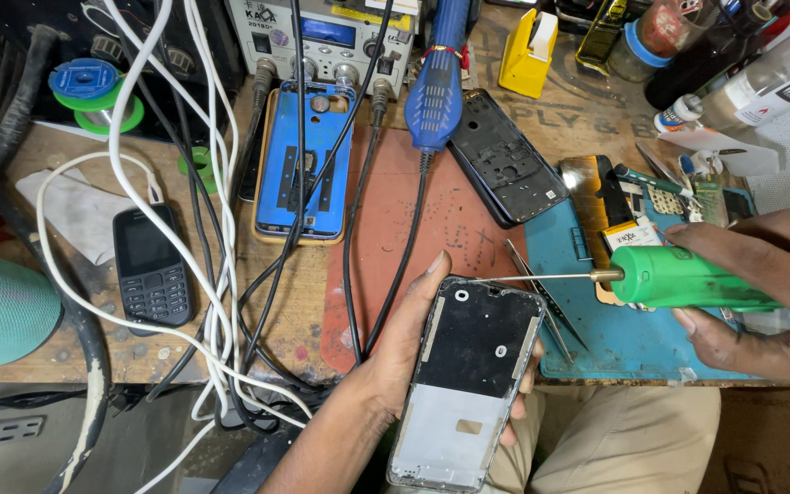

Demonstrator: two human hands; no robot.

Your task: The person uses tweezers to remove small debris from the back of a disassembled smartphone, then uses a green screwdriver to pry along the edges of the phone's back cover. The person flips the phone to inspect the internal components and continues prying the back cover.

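Note:
My left hand [395,352] grips an opened phone frame [468,380] from below, its bare inside facing up over my lap at the bench's front edge. My right hand [761,302] holds a green-handled screwdriver [688,277]. Its thin metal shaft [541,277] points left, and the tip rests at the top right corner of the phone frame. Metal tweezers [541,306] lie on the blue mat just right of the frame.
On the red mat [395,229] rest a blue hot-air handle [432,91] and a black back cover [507,157]. A blue phone shell [306,165], a black keypad phone [150,265], white and black cables [221,302] and a soldering station [331,41] crowd the left. Bottles stand at back right.

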